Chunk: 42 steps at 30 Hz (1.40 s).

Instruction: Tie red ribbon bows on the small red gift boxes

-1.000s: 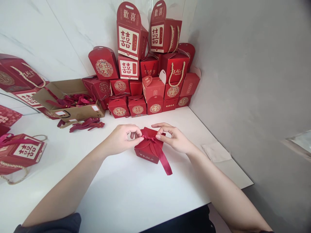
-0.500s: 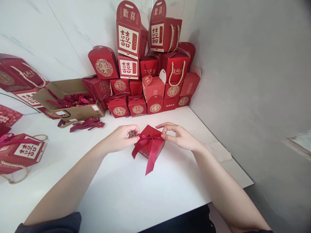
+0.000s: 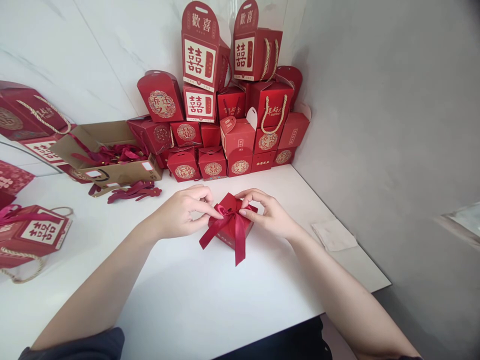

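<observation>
Although the fingertips [image 3: 219, 214] hide part of the bow [image 3: 230, 214] in the head view, the left hand [image 3: 178, 212] looks nearly closed, pinching one loop of the red satin ribbon [image 3: 239, 245]. The right hand [image 3: 268, 216] curls the same way on the other loop. Between them, on the white tabletop [image 3: 180, 280], sits the red gift box [image 3: 228, 230], a corner toward the person and slightly nearer the right hand, which overlaps its far corner. Beyond the left hand lies a cardboard carton [image 3: 123, 175] holding red cutouts [image 3: 112, 155]; farther beyond both hands rises a stack of red boxes [image 3: 236, 132].
</observation>
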Each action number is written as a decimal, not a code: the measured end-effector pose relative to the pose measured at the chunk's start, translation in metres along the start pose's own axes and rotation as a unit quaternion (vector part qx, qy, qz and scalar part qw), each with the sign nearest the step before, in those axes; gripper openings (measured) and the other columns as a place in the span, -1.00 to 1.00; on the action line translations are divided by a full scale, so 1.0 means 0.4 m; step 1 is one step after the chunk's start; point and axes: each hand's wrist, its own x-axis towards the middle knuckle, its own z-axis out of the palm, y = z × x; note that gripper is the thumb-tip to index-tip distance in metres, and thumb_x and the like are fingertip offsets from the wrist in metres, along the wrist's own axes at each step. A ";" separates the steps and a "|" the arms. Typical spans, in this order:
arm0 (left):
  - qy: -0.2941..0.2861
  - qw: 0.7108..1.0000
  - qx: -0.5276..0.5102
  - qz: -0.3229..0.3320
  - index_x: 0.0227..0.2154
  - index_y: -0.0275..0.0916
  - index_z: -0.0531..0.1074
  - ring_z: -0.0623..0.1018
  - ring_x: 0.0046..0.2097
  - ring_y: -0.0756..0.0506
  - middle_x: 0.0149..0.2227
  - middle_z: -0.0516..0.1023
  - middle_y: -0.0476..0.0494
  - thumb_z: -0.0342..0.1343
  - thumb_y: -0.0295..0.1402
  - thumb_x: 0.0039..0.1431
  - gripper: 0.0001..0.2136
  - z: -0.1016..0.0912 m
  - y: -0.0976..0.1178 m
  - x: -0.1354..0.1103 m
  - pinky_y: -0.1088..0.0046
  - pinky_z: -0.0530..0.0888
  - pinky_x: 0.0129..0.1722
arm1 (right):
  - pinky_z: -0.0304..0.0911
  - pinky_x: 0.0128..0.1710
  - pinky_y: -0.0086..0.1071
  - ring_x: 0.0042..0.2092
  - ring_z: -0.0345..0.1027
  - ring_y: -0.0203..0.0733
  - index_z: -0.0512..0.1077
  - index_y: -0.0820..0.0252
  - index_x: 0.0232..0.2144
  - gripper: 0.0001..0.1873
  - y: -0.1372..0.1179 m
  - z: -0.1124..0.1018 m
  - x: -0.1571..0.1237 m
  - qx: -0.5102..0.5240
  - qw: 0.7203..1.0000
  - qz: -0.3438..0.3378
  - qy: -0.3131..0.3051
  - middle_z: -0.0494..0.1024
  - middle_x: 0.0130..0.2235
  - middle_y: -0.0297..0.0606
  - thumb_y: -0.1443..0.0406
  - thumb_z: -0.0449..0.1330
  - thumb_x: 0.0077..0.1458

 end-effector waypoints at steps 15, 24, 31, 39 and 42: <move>-0.003 0.989 0.146 0.031 -0.15 -0.12 0.55 0.46 -0.25 -0.09 -0.32 0.47 -0.10 0.06 -0.43 0.19 -0.77 0.012 -0.019 0.000 0.40 0.41 -0.27 | 0.20 0.08 -0.18 0.03 0.36 -0.12 0.41 0.10 -0.42 -0.87 0.003 -0.005 0.000 -0.017 1.000 0.004 0.008 0.49 -0.01 -0.24 0.24 0.19 0.19; 0.001 1.000 0.019 -0.013 -0.34 -0.23 0.43 0.43 -0.22 -0.06 -0.25 0.42 -0.13 -0.01 -0.37 0.29 -0.85 0.034 -0.018 0.014 0.41 0.39 -0.19 | 0.17 0.13 -0.19 0.08 0.34 -0.13 0.42 0.12 -0.45 -0.78 0.005 -0.006 -0.001 0.015 1.000 0.026 -0.007 0.47 0.01 -0.23 0.19 0.15 0.23; -0.041 0.979 -0.176 -0.093 -0.47 -0.27 0.42 0.36 -0.42 0.03 -0.44 0.36 -0.03 0.01 -0.26 0.29 -0.74 0.069 -0.055 0.015 0.52 0.33 -0.41 | 0.15 0.13 -0.20 0.08 0.34 -0.14 0.44 0.14 -0.49 -0.68 0.012 -0.007 0.000 0.035 0.999 0.033 -0.017 0.46 0.04 -0.23 0.16 0.10 0.27; -0.079 0.927 -0.330 -0.158 -0.36 -0.29 0.54 0.40 -0.47 0.04 -0.47 0.49 -0.06 0.16 -0.24 0.18 -0.80 0.077 -0.078 0.001 0.54 0.32 -0.46 | 0.13 0.14 -0.15 0.11 0.31 -0.09 0.46 0.16 -0.48 -0.72 0.010 -0.009 -0.003 0.061 0.996 0.054 -0.045 0.39 0.13 -0.21 0.16 0.17 0.21; -0.084 0.904 -0.378 -0.180 -0.42 -0.31 0.50 0.41 -0.44 0.04 -0.48 0.47 -0.05 0.11 -0.24 0.21 -0.77 0.079 -0.071 0.006 0.54 0.34 -0.43 | 0.15 0.13 -0.16 0.11 0.32 -0.10 0.46 0.16 -0.49 -0.68 0.016 -0.008 -0.002 0.095 0.993 0.057 -0.047 0.39 0.12 -0.21 0.15 0.13 0.24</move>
